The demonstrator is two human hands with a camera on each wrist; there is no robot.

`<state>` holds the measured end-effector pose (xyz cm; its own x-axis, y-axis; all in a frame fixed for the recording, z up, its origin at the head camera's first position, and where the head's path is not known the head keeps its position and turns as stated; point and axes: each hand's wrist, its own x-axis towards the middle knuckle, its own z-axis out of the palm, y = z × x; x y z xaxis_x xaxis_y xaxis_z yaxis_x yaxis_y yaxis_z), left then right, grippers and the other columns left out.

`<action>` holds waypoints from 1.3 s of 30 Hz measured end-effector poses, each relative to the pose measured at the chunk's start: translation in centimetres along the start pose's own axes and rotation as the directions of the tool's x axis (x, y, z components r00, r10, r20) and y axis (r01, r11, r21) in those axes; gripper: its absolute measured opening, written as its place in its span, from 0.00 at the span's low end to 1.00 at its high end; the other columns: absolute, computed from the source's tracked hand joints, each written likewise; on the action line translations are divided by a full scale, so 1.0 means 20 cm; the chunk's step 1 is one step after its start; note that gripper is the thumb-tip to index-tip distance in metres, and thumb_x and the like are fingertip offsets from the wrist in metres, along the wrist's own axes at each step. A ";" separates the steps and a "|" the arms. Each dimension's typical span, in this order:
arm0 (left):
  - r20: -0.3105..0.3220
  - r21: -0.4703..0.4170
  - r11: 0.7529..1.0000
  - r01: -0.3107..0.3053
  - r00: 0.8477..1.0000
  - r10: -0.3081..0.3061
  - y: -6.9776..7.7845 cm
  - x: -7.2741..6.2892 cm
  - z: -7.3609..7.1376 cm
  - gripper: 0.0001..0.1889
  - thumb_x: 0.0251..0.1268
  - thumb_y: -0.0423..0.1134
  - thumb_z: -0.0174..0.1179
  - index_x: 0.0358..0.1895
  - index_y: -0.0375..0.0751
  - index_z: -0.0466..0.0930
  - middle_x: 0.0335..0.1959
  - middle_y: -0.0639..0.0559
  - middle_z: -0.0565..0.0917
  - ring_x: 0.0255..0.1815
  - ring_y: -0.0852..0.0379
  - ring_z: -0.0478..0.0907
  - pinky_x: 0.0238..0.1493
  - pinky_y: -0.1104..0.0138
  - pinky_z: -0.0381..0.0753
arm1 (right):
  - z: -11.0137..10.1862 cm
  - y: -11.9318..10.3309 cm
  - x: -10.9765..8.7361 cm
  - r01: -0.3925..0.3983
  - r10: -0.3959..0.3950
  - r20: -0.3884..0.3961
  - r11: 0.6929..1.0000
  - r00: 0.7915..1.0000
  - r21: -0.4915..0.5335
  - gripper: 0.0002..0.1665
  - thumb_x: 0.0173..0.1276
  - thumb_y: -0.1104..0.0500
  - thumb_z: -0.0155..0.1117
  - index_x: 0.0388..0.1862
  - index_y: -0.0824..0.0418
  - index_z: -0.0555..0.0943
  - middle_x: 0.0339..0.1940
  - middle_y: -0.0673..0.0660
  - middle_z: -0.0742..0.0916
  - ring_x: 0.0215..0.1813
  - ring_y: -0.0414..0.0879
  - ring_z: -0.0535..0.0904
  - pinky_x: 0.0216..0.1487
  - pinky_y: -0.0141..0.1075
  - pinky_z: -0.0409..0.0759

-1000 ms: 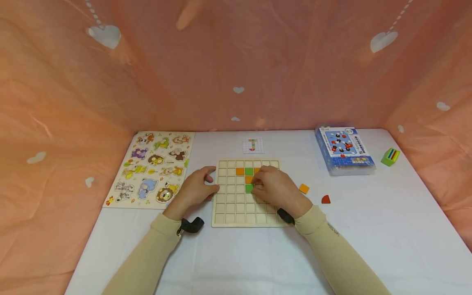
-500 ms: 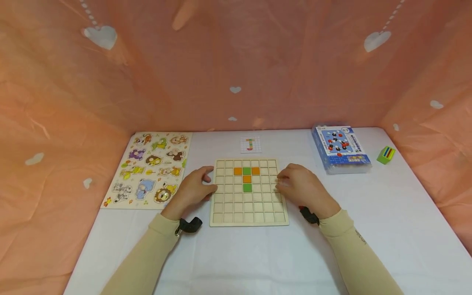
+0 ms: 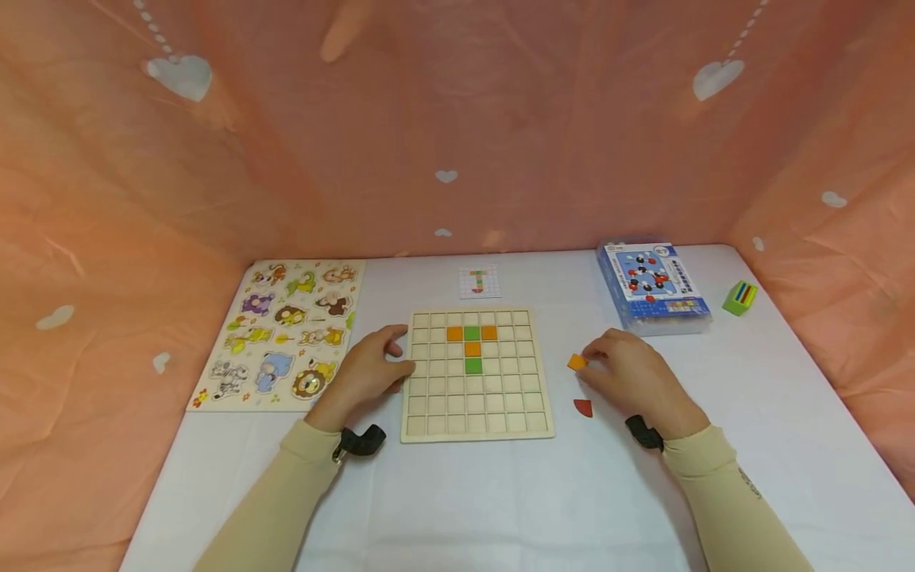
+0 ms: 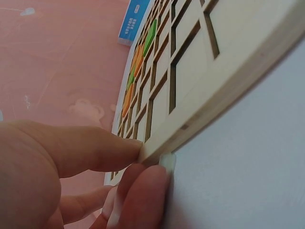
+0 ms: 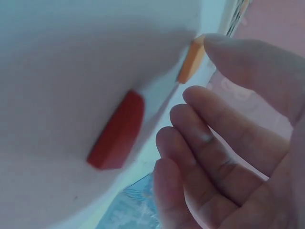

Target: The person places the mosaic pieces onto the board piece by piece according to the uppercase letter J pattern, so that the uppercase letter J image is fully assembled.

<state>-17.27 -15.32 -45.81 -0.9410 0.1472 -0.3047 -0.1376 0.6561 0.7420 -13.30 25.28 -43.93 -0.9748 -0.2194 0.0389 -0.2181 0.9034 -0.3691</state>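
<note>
A square wooden grid board [image 3: 477,401] lies mid-table, with orange and green square tiles set in a T shape in its cells. My left hand [image 3: 366,369] grips the board's left edge; in the left wrist view the thumb [image 4: 107,151] lies on the rim and the fingers bend against its side. Right of the board, my right hand [image 3: 636,381] pinches an orange tile [image 3: 576,362] between thumb and index fingertips. The right wrist view has the thumb tip on this orange tile [image 5: 191,61]. A red quarter-round piece [image 3: 583,407] lies just below that hand.
Behind the board lies a small pattern card [image 3: 478,282] with a J shape. An animal puzzle board [image 3: 275,338] is at the left. A blue-and-white molecule-model box [image 3: 658,287] and a green striped block [image 3: 740,298] are at the right.
My right hand has moved right, off the board, to the orange tile. An orange tile partly hidden under it before now shows in the grid's top row. My left hand stays at the edge.
</note>
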 end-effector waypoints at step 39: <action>0.004 0.003 0.999 -0.049 0.999 0.049 -0.01 0.00 -0.01 0.37 0.71 0.38 0.69 0.81 0.42 0.68 0.53 0.41 0.81 0.26 0.57 0.85 0.31 0.67 0.83 | 0.14 -0.47 0.21 0.189 -0.192 0.055 0.981 0.980 0.047 0.13 0.69 0.53 0.78 0.44 0.60 0.91 0.42 0.52 0.88 0.45 0.48 0.83 0.54 0.47 0.87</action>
<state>-17.36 -15.59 -45.84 -0.9453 0.1823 -0.2704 -0.0902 0.6505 0.7542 -15.29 14.76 -42.96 -0.9109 -0.4086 0.0576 -0.3962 0.8271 -0.3987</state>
